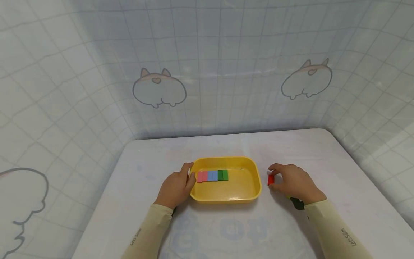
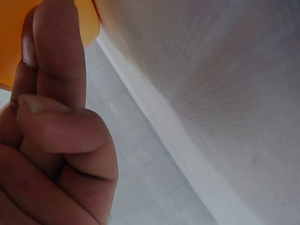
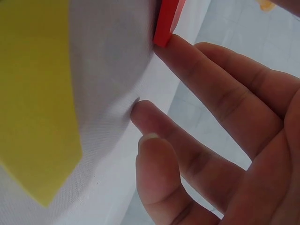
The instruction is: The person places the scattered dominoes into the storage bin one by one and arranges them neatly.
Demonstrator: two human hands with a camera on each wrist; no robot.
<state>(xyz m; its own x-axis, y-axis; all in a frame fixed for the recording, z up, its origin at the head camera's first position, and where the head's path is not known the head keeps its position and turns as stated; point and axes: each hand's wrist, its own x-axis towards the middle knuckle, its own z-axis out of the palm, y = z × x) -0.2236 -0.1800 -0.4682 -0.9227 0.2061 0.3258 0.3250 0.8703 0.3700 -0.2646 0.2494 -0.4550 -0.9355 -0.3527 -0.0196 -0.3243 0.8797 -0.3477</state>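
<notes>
A shallow yellow tray (image 1: 239, 196) with rounded corners stands on the table. Inside it, pink, blue and green flat rectangular blocks (image 1: 212, 176) lie side by side in a row. My left hand (image 1: 175, 186) grips the tray's left end, thumb and index finger at the rim; the left wrist view shows these fingers against the tray wall (image 2: 9, 51). To the right of the tray, my right hand (image 1: 292, 181) pinches a red block (image 1: 271, 180) by its ends just at the table top. In the right wrist view a fingertip touches the red block (image 3: 166, 23).
A yellow flat piece (image 3: 35, 103) is close to the right wrist camera. Under the right wrist is a dark green shape (image 1: 297, 203), partly hidden. Pale grid-patterned curtains (image 1: 207, 79) with cartoon animals surround the white table (image 1: 155, 151) at the back and sides.
</notes>
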